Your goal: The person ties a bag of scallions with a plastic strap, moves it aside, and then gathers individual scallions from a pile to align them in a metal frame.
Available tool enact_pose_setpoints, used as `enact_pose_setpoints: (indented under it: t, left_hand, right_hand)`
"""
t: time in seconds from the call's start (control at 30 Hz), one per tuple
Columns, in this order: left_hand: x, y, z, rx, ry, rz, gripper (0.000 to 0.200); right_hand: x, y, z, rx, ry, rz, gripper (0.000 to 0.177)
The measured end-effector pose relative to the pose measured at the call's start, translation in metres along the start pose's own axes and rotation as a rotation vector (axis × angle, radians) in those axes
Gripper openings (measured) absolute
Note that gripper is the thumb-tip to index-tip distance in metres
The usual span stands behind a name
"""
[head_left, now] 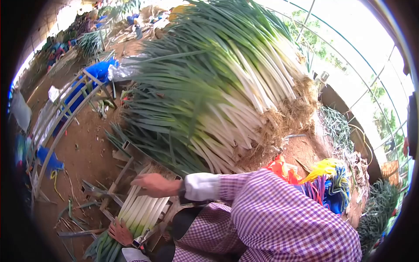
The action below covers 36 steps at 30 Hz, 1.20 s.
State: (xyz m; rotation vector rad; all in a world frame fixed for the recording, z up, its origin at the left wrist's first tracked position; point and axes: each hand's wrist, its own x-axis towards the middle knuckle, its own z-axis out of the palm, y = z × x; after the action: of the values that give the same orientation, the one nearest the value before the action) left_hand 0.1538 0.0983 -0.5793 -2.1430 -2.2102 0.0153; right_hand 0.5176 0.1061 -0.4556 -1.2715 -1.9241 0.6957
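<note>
A small row of large green onions lies in a metal frame at the lower left, white stems up and green leaves toward the bottom edge. My left hand rests on them where white turns to green, its fingers spread. Over the white stems, near their upper ends, is my right hand, fingers stretched out and nothing visibly gripped. A small metal fitting sits beside my left hand. Behind the frame rises a big heap of green onions, roots to the right and leaves to the left.
A curved metal rack with blue sheeting stands at left on bare soil. Orange plastic and bundles of colored ties lie at right. Loose leaves are piled along the greenhouse wall.
</note>
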Motion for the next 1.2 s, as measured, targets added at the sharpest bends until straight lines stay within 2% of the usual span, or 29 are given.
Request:
enact_pose_setpoints:
  t: [0.03,0.1,0.13,0.23,0.33,0.37,0.43,0.47,0.57,0.7,0.8,0.9,0.97,1.0,1.03,1.1,1.13,1.2]
  left_hand:
    - [0.001,-0.002,0.003,0.016,0.001,0.003,0.045]
    - [0.001,-0.005,0.005,0.060,-0.003,0.017,0.045]
    - [0.000,-0.003,0.004,0.062,0.002,0.014,0.045]
    - [0.000,-0.003,0.005,0.073,0.026,0.014,0.045]
    - [0.001,-0.004,0.007,0.077,0.043,0.012,0.045]
    - [0.000,-0.005,0.008,0.071,0.031,0.005,0.045]
    - [0.001,-0.002,0.003,0.055,0.008,-0.008,0.044]
    - [0.001,-0.002,0.000,0.053,0.001,0.001,0.044]
    - [0.001,-0.001,0.003,0.087,0.001,-0.017,0.043]
    - [0.003,-0.010,0.016,0.115,-0.001,-0.019,0.044]
    - [0.006,-0.016,0.026,0.115,0.029,-0.005,0.043]
    - [0.006,-0.015,0.024,0.096,0.058,0.012,0.043]
    - [0.004,-0.021,0.028,0.087,0.093,0.061,0.042]
    - [0.001,-0.021,0.027,0.082,0.089,0.057,0.042]
    - [0.001,-0.018,0.024,0.077,0.089,0.046,0.042]
    - [0.004,-0.014,0.022,0.069,0.094,0.026,0.042]
    - [0.004,-0.013,0.023,0.070,0.092,0.023,0.042]
    - [0.004,-0.014,0.024,0.055,0.088,0.019,0.042]
  right_hand:
    - [-0.014,-0.013,-0.040,0.045,-0.008,0.051,0.047]
    - [-0.048,-0.001,-0.105,0.011,0.125,-0.028,0.043]
    - [-0.065,-0.009,-0.146,-0.043,0.204,0.058,0.042]
    - [-0.113,0.048,-0.253,-0.101,0.641,-0.030,0.037]
    - [-0.145,0.092,-0.356,-0.256,0.902,0.347,0.049]
    - [-0.154,0.078,-0.381,-0.787,0.893,0.553,0.052]
    - [-0.165,0.093,-0.410,-0.822,0.892,0.677,0.054]
    - [-0.168,0.102,-0.416,-0.712,0.919,0.785,0.059]
    - [-0.176,0.127,-0.435,-0.568,0.748,0.959,0.063]
    - [-0.181,0.146,-0.436,-0.716,0.686,0.903,0.069]
    - [-0.180,0.143,-0.442,-0.711,0.662,0.874,0.072]
    - [-0.151,0.108,-0.407,-0.556,0.814,0.849,0.055]
    - [-0.145,0.067,-0.389,-0.273,0.549,0.829,0.047]
    - [-0.147,0.081,-0.359,-0.246,0.701,0.679,0.042]
    - [-0.155,0.100,-0.335,-0.128,0.803,0.630,0.046]
    - [-0.152,0.091,-0.312,-0.222,0.705,0.796,0.054]
    - [-0.150,0.101,-0.299,-0.191,0.750,0.860,0.061]
    - [-0.145,0.108,-0.291,-0.234,0.737,0.855,0.061]
